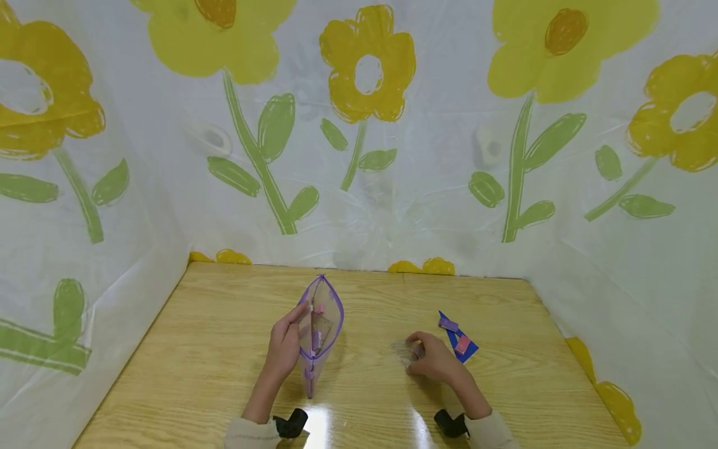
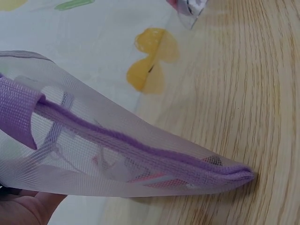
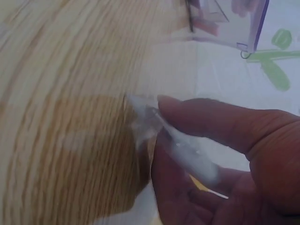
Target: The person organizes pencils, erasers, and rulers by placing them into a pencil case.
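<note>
Your left hand (image 1: 284, 343) grips a gaping, purple-trimmed mesh pouch (image 2: 140, 147), small items (image 1: 317, 341) already inside. Your right hand (image 1: 436, 358) pinches a clear plastic piece (image 1: 401, 353), outside the pouch like the blue triangle (image 1: 469, 355), purple block (image 1: 448, 324) and pink block (image 1: 462, 345) on the wooden table (image 1: 373, 312).

Pale wood-grain tabletop (image 1: 224, 312) with glare patches (image 1: 318, 429) — white sheeting (image 1: 437, 187) on three sides — yellow flowers (image 1: 373, 25), green stems (image 1: 257, 156).
</note>
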Motion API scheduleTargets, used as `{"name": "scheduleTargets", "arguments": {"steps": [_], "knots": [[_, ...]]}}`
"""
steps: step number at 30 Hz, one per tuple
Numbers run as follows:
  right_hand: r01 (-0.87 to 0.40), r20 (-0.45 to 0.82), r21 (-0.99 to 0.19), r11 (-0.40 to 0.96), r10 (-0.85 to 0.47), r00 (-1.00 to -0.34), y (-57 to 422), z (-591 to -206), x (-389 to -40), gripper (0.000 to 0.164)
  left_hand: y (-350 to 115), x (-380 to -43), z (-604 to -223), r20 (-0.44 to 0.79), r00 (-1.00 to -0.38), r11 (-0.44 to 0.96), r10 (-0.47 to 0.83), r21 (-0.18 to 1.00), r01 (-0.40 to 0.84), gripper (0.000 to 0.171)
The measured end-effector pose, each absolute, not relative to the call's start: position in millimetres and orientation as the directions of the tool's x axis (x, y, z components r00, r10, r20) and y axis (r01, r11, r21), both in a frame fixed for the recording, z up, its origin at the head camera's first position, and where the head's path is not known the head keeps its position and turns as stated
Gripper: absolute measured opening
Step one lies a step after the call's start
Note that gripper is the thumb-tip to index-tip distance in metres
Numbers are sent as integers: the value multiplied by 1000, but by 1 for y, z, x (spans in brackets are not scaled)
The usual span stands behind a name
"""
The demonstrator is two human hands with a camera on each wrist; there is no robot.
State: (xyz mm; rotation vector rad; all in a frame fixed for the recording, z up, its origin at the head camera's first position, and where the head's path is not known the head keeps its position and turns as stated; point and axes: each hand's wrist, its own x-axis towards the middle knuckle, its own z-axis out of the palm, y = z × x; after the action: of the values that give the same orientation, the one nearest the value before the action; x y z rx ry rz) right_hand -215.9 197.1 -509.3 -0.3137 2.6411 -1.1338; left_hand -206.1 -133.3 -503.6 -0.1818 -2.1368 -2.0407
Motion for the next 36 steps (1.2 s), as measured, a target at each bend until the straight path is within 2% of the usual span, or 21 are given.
{"name": "scheduleTargets", "arguments": {"steps": [5, 9, 20, 29, 36], "knots": [[-152, -120, -777, 611, -381, -917, 200, -512, -217, 47, -134, -206, -503, 206, -978, 38, -32, 978, 205, 49], [-146, -130, -798, 584, -404, -905, 202, -515, -218, 42, -135, -205, -503, 199, -980, 37, -26, 979, 198, 50], [-28, -136, -888, 458, -320, -937, 201, -517, -213, 43, -137, -205, -506, 209, -977, 40, -36, 977, 207, 49], [-5, -105, -941, 338, -307, -946, 192, -512, -215, 49, -138, -205, -504, 220, -975, 36, -26, 975, 219, 50], [-16, -67, -956, 293, -271, -960, 179, -511, -219, 51, -137, -203, -503, 218, -976, 38, -17, 975, 218, 51]]}}
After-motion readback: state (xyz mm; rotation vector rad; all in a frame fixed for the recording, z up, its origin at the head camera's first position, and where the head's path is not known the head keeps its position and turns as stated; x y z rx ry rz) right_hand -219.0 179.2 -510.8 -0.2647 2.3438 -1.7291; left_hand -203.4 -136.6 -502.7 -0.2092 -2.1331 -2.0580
